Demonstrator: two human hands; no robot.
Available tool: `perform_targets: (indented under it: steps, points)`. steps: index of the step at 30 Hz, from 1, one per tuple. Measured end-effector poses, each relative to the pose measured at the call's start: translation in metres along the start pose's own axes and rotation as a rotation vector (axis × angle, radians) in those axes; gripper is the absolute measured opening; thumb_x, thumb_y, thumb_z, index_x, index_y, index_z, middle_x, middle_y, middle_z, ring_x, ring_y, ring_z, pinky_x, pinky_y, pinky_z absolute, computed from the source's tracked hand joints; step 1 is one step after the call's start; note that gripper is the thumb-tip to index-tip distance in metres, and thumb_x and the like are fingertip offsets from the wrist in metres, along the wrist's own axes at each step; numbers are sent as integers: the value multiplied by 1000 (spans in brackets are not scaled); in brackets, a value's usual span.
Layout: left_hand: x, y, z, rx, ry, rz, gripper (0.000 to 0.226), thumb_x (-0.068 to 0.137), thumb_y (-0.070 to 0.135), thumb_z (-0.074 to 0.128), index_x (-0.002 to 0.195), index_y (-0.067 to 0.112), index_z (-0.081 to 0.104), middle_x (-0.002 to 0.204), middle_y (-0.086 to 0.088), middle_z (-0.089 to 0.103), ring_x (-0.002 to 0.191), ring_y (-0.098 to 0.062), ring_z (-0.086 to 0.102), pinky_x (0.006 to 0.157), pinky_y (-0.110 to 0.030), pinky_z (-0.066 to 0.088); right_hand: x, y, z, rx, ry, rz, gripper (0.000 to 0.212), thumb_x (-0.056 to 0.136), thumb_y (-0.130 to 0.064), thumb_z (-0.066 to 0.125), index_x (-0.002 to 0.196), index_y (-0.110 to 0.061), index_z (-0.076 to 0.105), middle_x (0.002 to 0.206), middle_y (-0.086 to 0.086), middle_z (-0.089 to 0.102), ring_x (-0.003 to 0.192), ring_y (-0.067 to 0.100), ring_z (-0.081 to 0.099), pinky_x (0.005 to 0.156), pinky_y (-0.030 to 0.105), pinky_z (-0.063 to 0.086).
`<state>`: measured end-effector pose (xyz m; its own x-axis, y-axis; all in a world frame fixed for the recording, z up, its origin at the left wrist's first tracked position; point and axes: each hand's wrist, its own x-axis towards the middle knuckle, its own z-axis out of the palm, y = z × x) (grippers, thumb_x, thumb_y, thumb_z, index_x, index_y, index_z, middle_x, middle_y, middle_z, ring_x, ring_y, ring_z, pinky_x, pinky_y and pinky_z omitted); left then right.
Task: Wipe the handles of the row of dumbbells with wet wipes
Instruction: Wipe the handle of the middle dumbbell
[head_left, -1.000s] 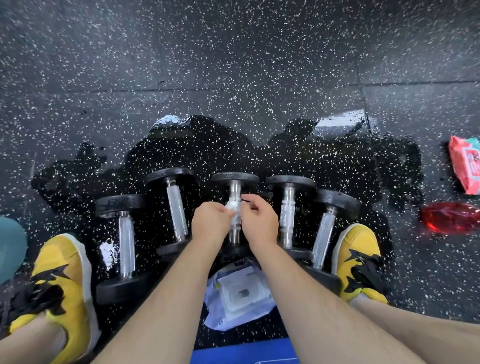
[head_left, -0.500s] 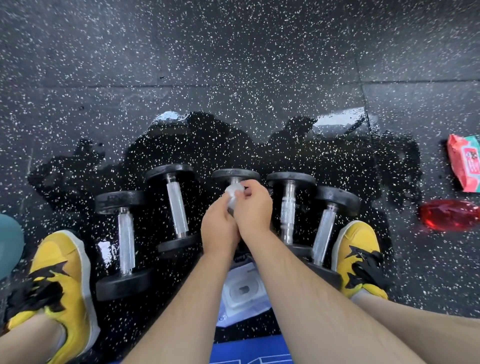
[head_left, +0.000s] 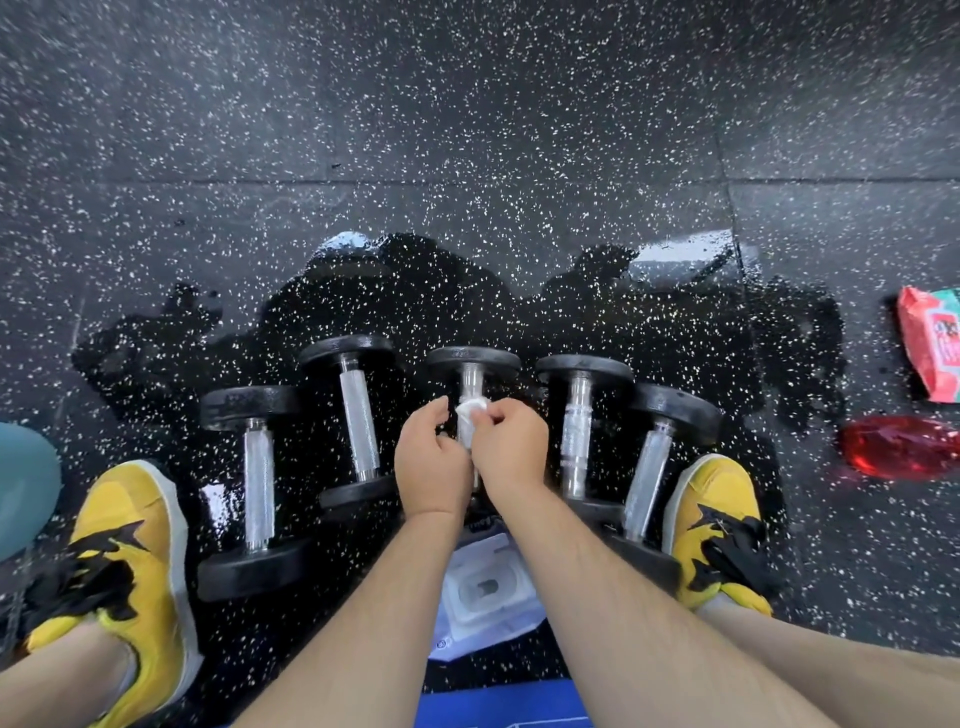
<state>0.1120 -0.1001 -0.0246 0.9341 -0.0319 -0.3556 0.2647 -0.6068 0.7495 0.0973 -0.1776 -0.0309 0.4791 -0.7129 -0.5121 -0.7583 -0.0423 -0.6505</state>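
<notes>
Right hand (head_left: 511, 452) pinches a white wet wipe (head_left: 471, 415) against the handle of the middle dumbbell (head_left: 472, 361). Left hand (head_left: 431, 462) is curled just beside that handle; cannot tell whether it grips anything. The dumbbell lies in its row on the wet speckled floor (head_left: 467, 130), between two yellow shoes (head_left: 130, 545), with a white wipe pack (head_left: 485, 592) under the wrists.

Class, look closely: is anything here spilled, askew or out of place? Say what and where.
A dark, glossy wet patch spreads over the speckled floor under and beyond the dumbbells, like a spill. The rightmost dumbbell also lies angled to the row.
</notes>
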Motion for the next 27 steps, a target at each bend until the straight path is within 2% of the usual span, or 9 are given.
perform_targets:
  steps: [4,5,9,12,15,19,21,23,27]
  points:
    - [-2,5,1,28,-26,12,52,78,-6,45,118,13,71,114,-2,71,108,-19,63,94,-26,45,16,-2,-4,124,-13,59,13,93,-15,66,81,-13,69,76,-6,64,67,7,52,56,11,35]
    - [-5,8,2,29,-41,27,50,77,-2,44,114,15,73,109,-1,72,104,-18,64,92,-27,46,21,-3,-7,137,-29,66,11,94,-16,66,84,-15,71,77,-9,63,67,4,53,56,10,34]
    - [-6,13,1,-6,-71,43,50,70,14,39,103,21,76,91,9,71,92,-18,66,84,-33,52,15,9,-10,114,-80,97,11,93,-19,67,84,-16,72,82,-8,68,73,6,58,61,16,40]
    - [-7,12,0,-10,-80,37,48,70,14,40,101,22,76,89,12,71,91,-16,67,84,-34,53,19,8,-9,203,-94,193,11,93,-18,67,83,-16,71,84,-2,71,79,14,63,67,24,47]
    - [-7,9,1,10,-66,43,48,73,7,41,101,23,76,93,9,73,93,-16,67,86,-36,54,32,-5,-16,360,-166,301,9,94,-17,68,86,-17,72,84,-2,71,79,13,64,64,23,47]
    - [-8,12,-1,-13,-83,13,47,71,17,40,100,27,75,91,13,72,91,-11,66,84,-34,54,19,8,-15,221,-172,266,6,90,-19,71,85,-20,73,91,-3,74,86,14,66,79,32,56]
    - [-9,12,-1,-10,-84,11,43,75,10,43,99,27,75,87,16,70,90,-11,66,83,-34,54,18,11,-14,211,-161,261,6,91,-18,71,85,-19,73,91,-4,74,87,15,67,83,34,57]
    - [-8,9,0,-12,-74,19,43,76,3,45,98,25,75,87,16,70,90,-13,67,84,-34,54,22,5,-15,229,-139,222,8,91,-17,70,83,-17,72,89,-3,73,83,14,65,81,33,55]
    - [-6,7,1,-49,-73,-13,42,75,5,45,99,24,73,90,13,70,93,-13,68,89,-35,55,4,8,-13,134,-82,14,12,91,-15,69,79,-11,69,85,-1,69,74,9,59,69,22,47]
